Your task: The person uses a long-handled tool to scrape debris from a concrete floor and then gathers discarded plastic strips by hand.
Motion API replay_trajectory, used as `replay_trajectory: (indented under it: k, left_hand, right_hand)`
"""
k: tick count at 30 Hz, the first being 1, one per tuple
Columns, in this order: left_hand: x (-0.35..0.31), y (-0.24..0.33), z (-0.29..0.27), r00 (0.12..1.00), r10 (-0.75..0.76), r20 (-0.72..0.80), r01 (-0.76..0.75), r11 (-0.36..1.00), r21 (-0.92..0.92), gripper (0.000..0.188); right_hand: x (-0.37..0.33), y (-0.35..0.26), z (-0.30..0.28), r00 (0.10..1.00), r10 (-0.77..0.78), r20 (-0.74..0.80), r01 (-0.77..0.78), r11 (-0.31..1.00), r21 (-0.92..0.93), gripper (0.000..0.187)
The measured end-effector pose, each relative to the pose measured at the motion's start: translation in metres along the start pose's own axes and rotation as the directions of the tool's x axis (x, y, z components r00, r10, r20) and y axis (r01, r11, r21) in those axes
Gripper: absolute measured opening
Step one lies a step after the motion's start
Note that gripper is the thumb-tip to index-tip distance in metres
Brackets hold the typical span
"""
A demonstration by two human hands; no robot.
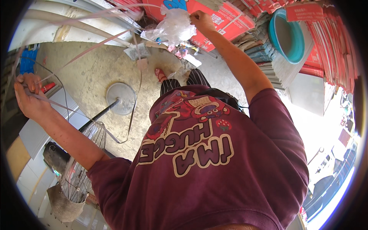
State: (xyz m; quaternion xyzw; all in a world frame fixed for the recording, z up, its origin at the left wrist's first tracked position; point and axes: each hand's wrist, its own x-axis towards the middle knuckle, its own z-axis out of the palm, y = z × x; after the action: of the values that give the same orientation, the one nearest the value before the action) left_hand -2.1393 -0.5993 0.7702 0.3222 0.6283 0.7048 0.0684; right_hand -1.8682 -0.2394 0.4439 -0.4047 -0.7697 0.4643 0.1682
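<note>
My left hand (pixel 27 96) is stretched out to the far left and is closed around a pale flat plastic strap (pixel 88 48). The strap runs up and to the right toward the top of the view. My right hand (pixel 201 20) is raised at the top centre and grips a crumpled clear plastic bag (pixel 172 27). Several strap ends meet near that bag. My maroon printed shirt fills the lower middle of the view.
A standing fan with a round base (pixel 120 98) and wire cage (pixel 82 165) rises at lower left on the concrete floor (pixel 88 76). Red cartons (pixel 224 19) are stacked at the top. A teal basin (pixel 289 36) sits upper right. Small litter (pixel 184 51) lies near my feet.
</note>
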Motion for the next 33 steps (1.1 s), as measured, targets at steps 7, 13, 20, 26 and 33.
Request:
replay_trajectory:
  k: [7, 13, 20, 26, 33]
  left_hand:
    - [0.007, -0.003, -0.056, 0.995, -0.061, -0.076, 0.048, 0.987, -0.156, 0.022]
    - [0.002, 0.007, -0.02, 0.926, 0.034, -0.375, 0.004, 0.995, 0.1, 0.015]
    - [0.014, 0.006, -0.045, 0.965, 0.007, -0.262, -0.001, 1.0, 0.023, 0.011]
    - [0.008, -0.012, -0.022, 0.986, -0.023, -0.168, 0.015, 0.999, -0.049, 0.019]
    - [-0.006, -0.028, 0.03, 0.997, -0.051, -0.065, 0.042, 0.991, -0.125, 0.022]
  right_hand:
    - [-0.021, 0.051, -0.032, 0.986, 0.16, -0.055, -0.164, 0.983, -0.084, 0.021]
    - [-0.043, 0.082, -0.052, 0.952, 0.305, -0.033, -0.307, 0.937, -0.166, 0.02]
    - [-0.053, 0.111, -0.054, 0.933, 0.36, -0.002, -0.35, 0.905, -0.243, 0.02]
    - [-0.055, 0.092, -0.039, 0.948, 0.316, 0.045, -0.3, 0.931, -0.207, 0.019]
    - [-0.048, 0.084, -0.025, 0.946, 0.318, 0.057, -0.316, 0.947, -0.053, 0.017]
